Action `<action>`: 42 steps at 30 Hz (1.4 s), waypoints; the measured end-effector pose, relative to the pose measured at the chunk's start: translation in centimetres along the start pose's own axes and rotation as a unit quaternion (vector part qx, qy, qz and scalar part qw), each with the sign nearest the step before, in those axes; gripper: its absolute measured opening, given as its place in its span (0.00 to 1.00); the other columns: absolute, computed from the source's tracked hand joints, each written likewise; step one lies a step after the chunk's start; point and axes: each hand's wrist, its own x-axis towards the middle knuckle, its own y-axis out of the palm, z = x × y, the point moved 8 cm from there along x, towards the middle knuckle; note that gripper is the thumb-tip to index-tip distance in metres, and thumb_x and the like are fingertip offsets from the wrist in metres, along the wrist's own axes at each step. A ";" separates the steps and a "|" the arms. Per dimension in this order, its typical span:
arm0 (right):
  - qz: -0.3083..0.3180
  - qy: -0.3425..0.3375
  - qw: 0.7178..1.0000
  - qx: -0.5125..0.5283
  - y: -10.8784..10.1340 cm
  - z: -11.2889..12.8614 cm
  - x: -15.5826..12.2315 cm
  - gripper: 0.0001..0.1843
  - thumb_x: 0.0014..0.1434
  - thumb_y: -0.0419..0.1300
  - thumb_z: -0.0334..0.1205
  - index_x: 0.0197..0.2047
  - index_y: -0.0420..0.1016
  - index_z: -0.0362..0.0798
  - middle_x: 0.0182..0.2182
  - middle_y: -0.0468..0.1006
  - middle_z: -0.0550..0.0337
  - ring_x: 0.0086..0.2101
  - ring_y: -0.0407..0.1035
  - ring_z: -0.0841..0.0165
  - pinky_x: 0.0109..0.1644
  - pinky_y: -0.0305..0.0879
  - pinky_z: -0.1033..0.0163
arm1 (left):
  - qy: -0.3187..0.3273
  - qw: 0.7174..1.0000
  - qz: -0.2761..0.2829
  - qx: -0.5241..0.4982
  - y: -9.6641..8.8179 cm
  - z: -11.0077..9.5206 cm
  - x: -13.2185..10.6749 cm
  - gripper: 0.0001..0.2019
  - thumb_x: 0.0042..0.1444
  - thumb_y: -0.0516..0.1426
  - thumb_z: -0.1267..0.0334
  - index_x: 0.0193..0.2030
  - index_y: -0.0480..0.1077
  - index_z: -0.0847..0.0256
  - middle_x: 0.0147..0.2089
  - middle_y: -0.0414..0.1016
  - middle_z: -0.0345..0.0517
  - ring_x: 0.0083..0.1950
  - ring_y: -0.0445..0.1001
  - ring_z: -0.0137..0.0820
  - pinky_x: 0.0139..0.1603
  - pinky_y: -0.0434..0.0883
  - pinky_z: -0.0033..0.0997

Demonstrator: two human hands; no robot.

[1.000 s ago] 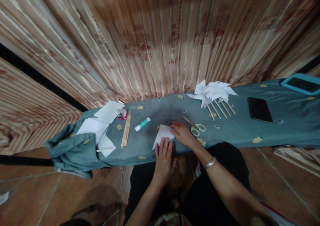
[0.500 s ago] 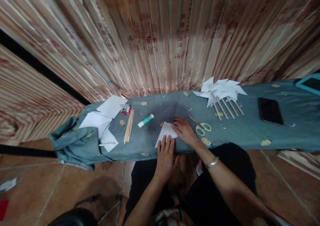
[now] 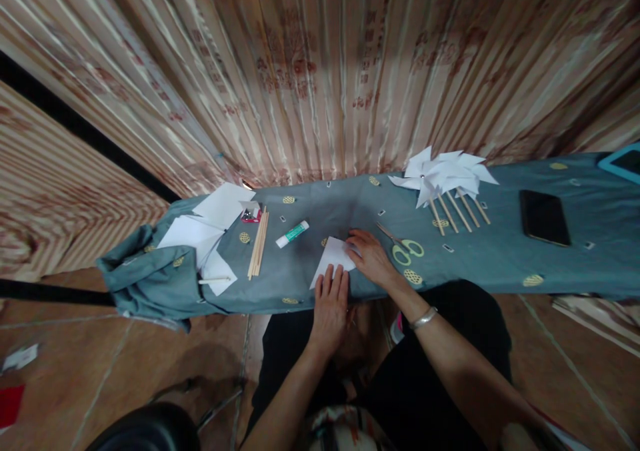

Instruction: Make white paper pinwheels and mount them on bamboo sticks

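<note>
A folded sheet of white paper (image 3: 332, 251) lies on the cloth-covered table in front of me, its left corner drawn to a point. My left hand (image 3: 331, 304) rests on its near edge, fingers stretched out and lying flat. At the paper's right side is my right hand (image 3: 371, 258), with its fingers apart and their tips on the sheet; the thumb is mostly hidden. Just right of that hand lie scissors (image 3: 403, 246) with light green handles. A green and white glue stick (image 3: 293, 234) sits to the left of the paper.
Wooden sticks (image 3: 258, 244) lie beside a small red box of pins (image 3: 251, 212). White paper sheets (image 3: 193, 238) are at the left end. Paper pinwheels (image 3: 447, 174) on sticks lie back right, with a dark phone (image 3: 544, 218) farther right. A curtain (image 3: 320, 91) hangs behind the table.
The camera view has shifted slightly. Both hands stay on the folded paper, with hardly any visible movement of fingers or sheet.
</note>
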 end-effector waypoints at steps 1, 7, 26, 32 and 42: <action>-0.003 -0.001 1.000 -0.008 -0.1 0.2 -0.1 0.12 0.62 0.54 0.38 0.45 0.76 0.45 0.54 0.73 0.45 0.56 0.64 0.56 0.58 0.60 0.48 | -0.001 1.000 0.005 0.007 0.0 0.0 0.0 0.34 0.56 0.54 0.68 0.69 0.49 0.72 0.72 0.51 0.62 0.73 0.45 0.51 0.69 0.52 0.58; -0.033 0.002 0.997 -0.067 -1.1 1.0 -1.6 0.22 0.60 0.59 0.44 0.54 0.71 0.42 0.58 0.69 0.40 0.59 0.60 0.51 0.62 0.52 0.44 | -0.006 1.000 0.013 0.017 0.3 -0.1 0.1 0.35 0.54 0.53 0.70 0.69 0.49 0.72 0.72 0.51 0.60 0.74 0.44 0.51 0.69 0.52 0.57; -0.090 0.132 0.963 -0.219 -4.1 -4.7 -4.5 0.27 0.64 0.49 0.43 0.64 0.60 0.41 0.64 0.58 0.34 0.65 0.47 0.49 0.62 0.46 0.41 | -0.003 1.000 0.000 -0.021 -0.3 0.3 0.6 0.35 0.54 0.55 0.71 0.69 0.50 0.68 0.70 0.57 0.58 0.72 0.51 0.47 0.67 0.55 0.51; -0.094 0.141 0.963 -0.208 -3.8 -4.7 -4.6 0.26 0.64 0.49 0.44 0.62 0.63 0.41 0.64 0.59 0.34 0.64 0.48 0.50 0.61 0.46 0.42 | 0.012 1.000 0.009 -0.005 -2.0 2.9 -0.9 0.30 0.56 0.55 0.70 0.66 0.57 0.63 0.66 0.64 0.54 0.66 0.60 0.43 0.64 0.58 0.46; -0.112 0.134 0.965 -0.193 -4.2 -4.5 -4.5 0.24 0.64 0.50 0.43 0.60 0.65 0.40 0.62 0.62 0.34 0.63 0.52 0.49 0.60 0.46 0.42 | -0.040 0.999 -0.034 0.012 -4.8 7.8 -6.6 0.27 0.57 0.54 0.72 0.65 0.60 0.60 0.65 0.65 0.57 0.66 0.61 0.46 0.62 0.59 0.50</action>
